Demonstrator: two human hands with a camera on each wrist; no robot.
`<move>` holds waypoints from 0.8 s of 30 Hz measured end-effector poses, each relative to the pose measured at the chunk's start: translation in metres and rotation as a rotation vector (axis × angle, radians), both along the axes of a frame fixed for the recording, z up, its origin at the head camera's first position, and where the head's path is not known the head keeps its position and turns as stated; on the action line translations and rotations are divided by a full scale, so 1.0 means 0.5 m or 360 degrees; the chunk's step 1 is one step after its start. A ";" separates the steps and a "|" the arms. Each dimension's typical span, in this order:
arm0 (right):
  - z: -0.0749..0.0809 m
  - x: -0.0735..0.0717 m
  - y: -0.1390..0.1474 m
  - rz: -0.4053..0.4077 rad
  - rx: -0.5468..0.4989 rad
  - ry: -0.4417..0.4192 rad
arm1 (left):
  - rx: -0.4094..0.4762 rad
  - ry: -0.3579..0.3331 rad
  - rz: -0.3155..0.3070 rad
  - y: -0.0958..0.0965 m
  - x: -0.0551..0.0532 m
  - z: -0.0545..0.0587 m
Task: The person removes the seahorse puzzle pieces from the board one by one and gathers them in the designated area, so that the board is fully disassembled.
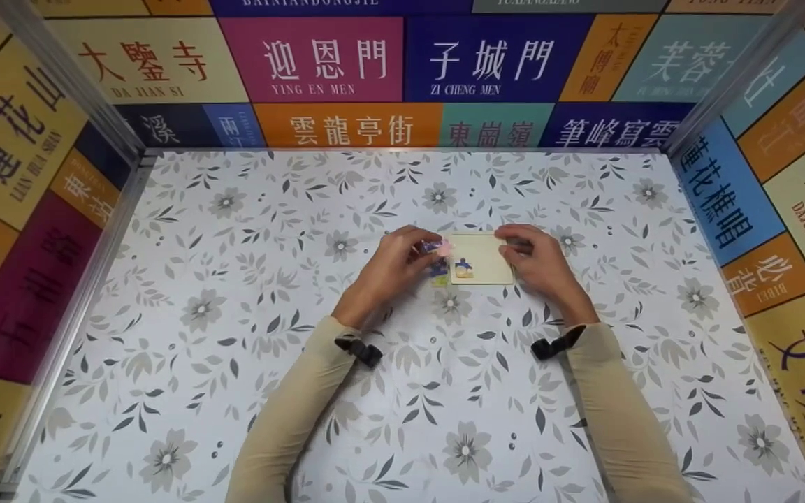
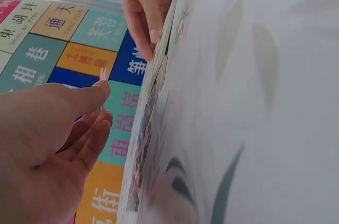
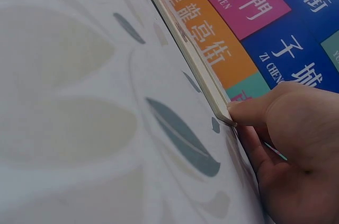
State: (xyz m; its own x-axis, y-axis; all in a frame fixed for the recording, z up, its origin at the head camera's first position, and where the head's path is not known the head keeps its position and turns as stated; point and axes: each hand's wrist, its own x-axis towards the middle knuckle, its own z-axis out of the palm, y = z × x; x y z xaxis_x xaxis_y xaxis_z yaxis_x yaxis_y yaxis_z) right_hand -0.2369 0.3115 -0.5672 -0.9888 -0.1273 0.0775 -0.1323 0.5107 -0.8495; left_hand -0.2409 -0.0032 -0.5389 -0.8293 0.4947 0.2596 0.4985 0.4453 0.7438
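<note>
Between thumb and fingers, my left hand (image 1: 394, 264) pinches a small pink puzzle piece (image 1: 446, 248), seen edge-on as a thin piece (image 2: 103, 74) in the left wrist view. It is raised beside the left edge of a shallow cream puzzle tray (image 1: 492, 262). My right hand (image 1: 541, 260) grips the tray's right side, its thumb on the rim in the right wrist view. One blue-and-yellow puzzle piece (image 1: 464, 268) lies in the tray's lower left corner. More colourful pieces (image 1: 439, 281) lie left of the tray, partly hidden by my left hand.
A white cloth with grey flowers and leaves (image 1: 263, 391) covers the table. Upright panels with coloured blocks of lettering (image 1: 332, 59) enclose the back and both sides. Each wrist wears a black strap with a small device (image 1: 360, 351).
</note>
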 end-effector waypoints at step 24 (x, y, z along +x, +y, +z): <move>-0.002 0.002 0.000 0.0002 0.0024 0.0008 | -0.0060 -0.0053 -0.0040 -0.101 0.017 -0.016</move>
State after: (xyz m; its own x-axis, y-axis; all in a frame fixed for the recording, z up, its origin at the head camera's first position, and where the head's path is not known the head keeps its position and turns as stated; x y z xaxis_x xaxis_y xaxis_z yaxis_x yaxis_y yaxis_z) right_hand -0.2358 0.3113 -0.5683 -0.9883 -0.1297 0.0808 -0.1374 0.5235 -0.8409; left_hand -0.2325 -0.0539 -0.5471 -0.8243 0.5246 0.2127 0.4851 0.4608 0.7432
